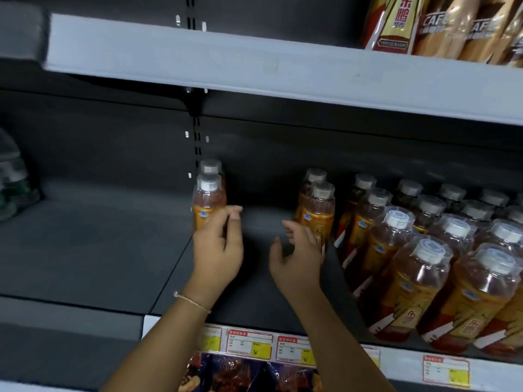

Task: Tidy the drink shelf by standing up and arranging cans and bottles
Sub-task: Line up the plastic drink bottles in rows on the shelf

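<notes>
1. At the far left edge of the dark shelf [93, 250] sit blurred green-and-clear bottles [14, 176], too soft to read
2. A pair of tea bottles [209, 198] stands upright near the shelf's middle upright, one behind the other, long axes vertical, white caps up; amber liquid, orange labels
3. The left hand [218, 250], a thin string bracelet on its wrist, is at the front bottle's right side, fingers loosely bent; whether they touch the bottle I cannot tell, and nothing is gripped
4. The right hand [297, 261] hangs open, fingers spread and relaxed, just left of a second pair [318, 210] of upright bottles, holding nothing
5. Further right, rows of the same bottles [424, 264] fill the shelf, caps up, appearing to lean in the wide-angle view
6. Price tags [271, 346] line the shelf's front edge; packaged goods [441, 26] stand on the shelf above
</notes>
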### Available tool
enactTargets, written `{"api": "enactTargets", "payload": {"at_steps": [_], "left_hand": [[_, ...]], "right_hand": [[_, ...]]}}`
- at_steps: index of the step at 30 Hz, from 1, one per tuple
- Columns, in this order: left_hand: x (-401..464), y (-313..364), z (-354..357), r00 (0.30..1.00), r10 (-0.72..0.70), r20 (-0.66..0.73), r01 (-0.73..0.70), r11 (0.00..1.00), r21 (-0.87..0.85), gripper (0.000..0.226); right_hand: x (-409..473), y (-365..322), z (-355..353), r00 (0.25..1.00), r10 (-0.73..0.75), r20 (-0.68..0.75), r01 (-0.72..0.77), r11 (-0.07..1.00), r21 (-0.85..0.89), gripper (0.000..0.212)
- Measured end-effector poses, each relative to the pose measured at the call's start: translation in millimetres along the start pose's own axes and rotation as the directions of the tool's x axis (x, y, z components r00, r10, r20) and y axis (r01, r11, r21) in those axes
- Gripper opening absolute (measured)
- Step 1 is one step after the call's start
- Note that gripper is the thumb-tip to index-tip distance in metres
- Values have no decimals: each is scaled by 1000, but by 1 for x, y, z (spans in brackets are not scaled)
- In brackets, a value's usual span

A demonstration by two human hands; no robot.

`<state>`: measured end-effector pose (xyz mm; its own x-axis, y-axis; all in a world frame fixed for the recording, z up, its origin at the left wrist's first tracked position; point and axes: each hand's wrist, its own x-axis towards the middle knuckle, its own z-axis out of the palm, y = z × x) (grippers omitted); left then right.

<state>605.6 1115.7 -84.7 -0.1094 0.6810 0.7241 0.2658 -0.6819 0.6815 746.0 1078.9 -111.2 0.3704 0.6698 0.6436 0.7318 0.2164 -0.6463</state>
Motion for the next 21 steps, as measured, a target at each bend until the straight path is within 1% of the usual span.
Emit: {"api": "enactTargets", "payload": {"at_steps": [2, 4, 5, 7, 9, 11, 14, 17, 19, 21], "left_hand": [[3, -10, -17, 996, 17, -88, -16, 1000, 15, 20], [5, -23, -31, 990, -42, -135, 43, 999, 6, 19], [4, -30, -36, 987, -90, -130, 91, 996, 2, 20], [-1, -45, -43, 981, -182, -74, 186, 981, 58, 25], [-7, -58, -47, 958, -286, 2, 283, 949, 142, 31], [-10, -67, -50, 929, -363, 68, 348, 923, 166, 30], [-10, -71, -52, 919, -373, 124, 356, 924, 138, 28], [-10, -72, -52, 921, -365, 135, 355, 930, 94, 30], [-10, -73, -50, 905, -391, 165, 393, 919, 22, 32], [-9, -72, -50, 877, -438, 200, 459, 885, -76, 31]], "right_hand": [[1, -5, 18, 995, 7, 103, -10, 999, 33, 42], [2, -11, 37, 971, 54, 231, -66, 997, 48, 50], [3, -14, 46, 949, 90, 302, -111, 992, 52, 55], [4, -19, 62, 890, 158, 428, -194, 980, 44, 66], [5, -22, 76, 833, 201, 515, -263, 964, 49, 76], [3, -23, 84, 792, 202, 576, -323, 939, 115, 78], [0, -24, 90, 775, 151, 614, -348, 912, 215, 62], [2, -26, 92, 803, 150, 577, -329, 918, 220, 54], [3, -29, 90, 820, 157, 551, -330, 915, 231, 50], [3, -31, 88, 833, 169, 527, -333, 914, 232, 49]]}}
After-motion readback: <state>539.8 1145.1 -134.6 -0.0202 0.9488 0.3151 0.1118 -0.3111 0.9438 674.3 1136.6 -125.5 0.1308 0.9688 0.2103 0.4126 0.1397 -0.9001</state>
